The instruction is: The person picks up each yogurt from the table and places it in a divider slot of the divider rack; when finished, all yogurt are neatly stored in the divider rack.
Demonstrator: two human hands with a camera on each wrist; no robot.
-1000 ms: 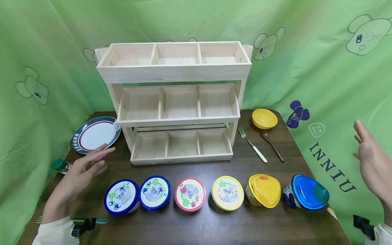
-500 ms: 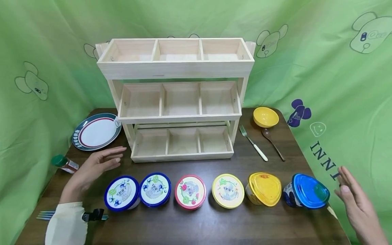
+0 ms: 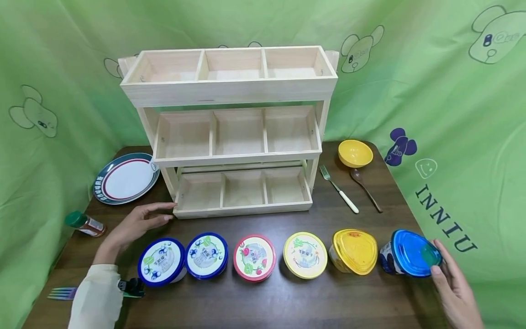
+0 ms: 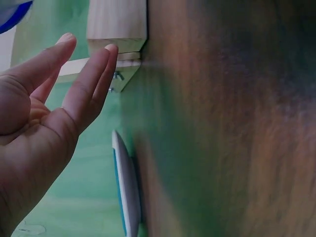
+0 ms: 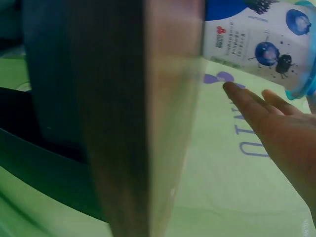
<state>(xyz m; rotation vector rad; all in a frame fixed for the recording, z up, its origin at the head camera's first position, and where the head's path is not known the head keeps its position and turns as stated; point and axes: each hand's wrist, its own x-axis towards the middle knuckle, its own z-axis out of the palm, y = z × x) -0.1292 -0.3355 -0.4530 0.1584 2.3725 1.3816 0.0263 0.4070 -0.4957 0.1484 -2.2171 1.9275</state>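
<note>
At the lower right of the head view, the blue-lidded tub [image 3: 411, 259], tilted at the row's right end, is touched by the right hand [image 3: 456, 292], fingers straight, unclasped; the left hand [image 3: 137, 224] lies relaxed far off.

Table [image 3: 287, 306]: dark wood, filling the lower frame. Plate [image 3: 126, 177]: white with dark rim, left of centre. Bottle [image 3: 85, 224]: green cap, lying at the left edge below the plate. Fork [image 3: 61, 293]: pale tines, lower left corner. Bowl [image 3: 355, 153]: yellow, right of centre. White-handled fork [image 3: 339, 189] and brown spoon [image 3: 365, 183]: side by side just below the bowl. Cups across the lower middle, left to right: two blue-rimmed [image 3: 161, 262] [image 3: 207, 255], touching; red [image 3: 255, 257]; yellow [image 3: 305, 255]; gold-lidded [image 3: 354, 251]. Cloth [image 3: 452, 91]: green, bear prints, behind everything.
</note>
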